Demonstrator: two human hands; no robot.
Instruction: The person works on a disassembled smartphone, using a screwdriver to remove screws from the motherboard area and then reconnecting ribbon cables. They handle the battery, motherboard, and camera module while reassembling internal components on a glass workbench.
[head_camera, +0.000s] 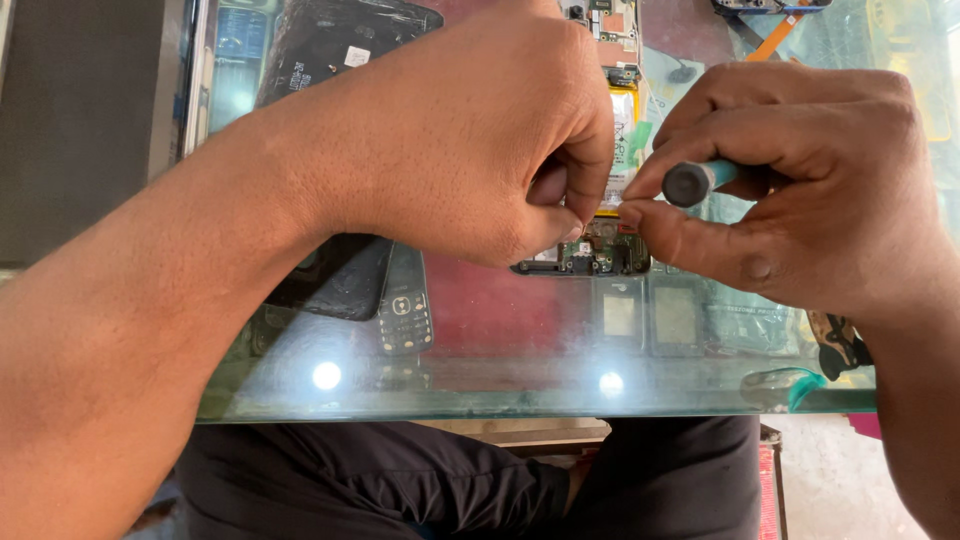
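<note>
An opened phone (600, 255) lies on the glass table top (500, 350), its circuit board and yellow-edged battery (622, 140) exposed. My left hand (470, 140) is curled over the phone, fingertips pinched at its lower end; whether it grips a small part is hidden. My right hand (800, 190) is closed around a screwdriver (695, 182) with a dark round cap and teal handle, pointing down toward the phone's lower edge.
A dark phone back cover (335, 40) lies at the upper left, another dark cover (340, 280) below my left wrist. An old keypad phone (404, 305) and small screens (650, 315) sit under the glass. The table's near edge (500, 405) runs above my lap.
</note>
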